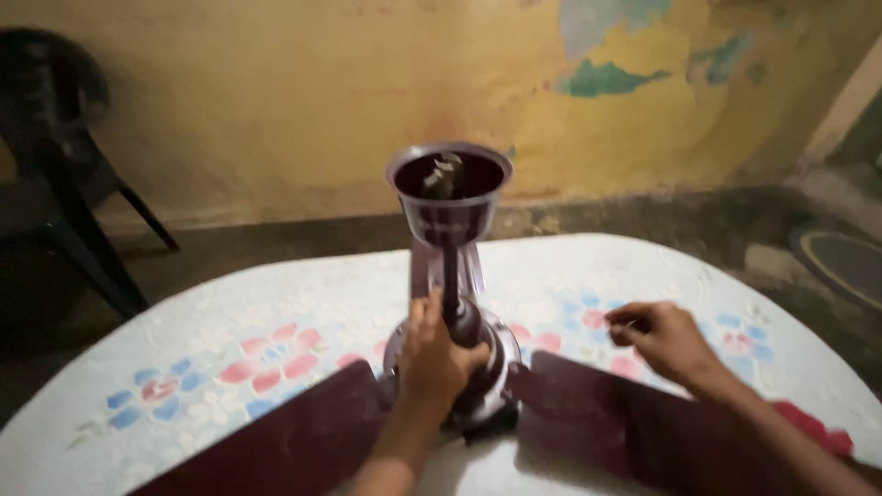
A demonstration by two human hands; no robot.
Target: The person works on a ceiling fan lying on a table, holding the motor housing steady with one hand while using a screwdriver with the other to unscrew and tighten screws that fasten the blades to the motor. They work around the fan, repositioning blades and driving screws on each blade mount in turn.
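Observation:
A dark maroon ceiling fan (478,367) lies on a white flowered table (230,331), with its rod pointing up. The rod ends in a cup-shaped canopy (448,195) that opens toward me. My left hand (434,354) grips the base of the rod on top of the round motor housing. One blade (294,441) reaches out to the left and another blade (634,422) to the right. My right hand (666,342) rests above the right blade with its fingers curled; something small may be pinched in them, but I cannot make it out.
A dark plastic chair (64,174) stands at the left by the peeling yellow wall (303,101). The floor beyond the table is dark and rough. A round mat (845,262) lies at the right edge.

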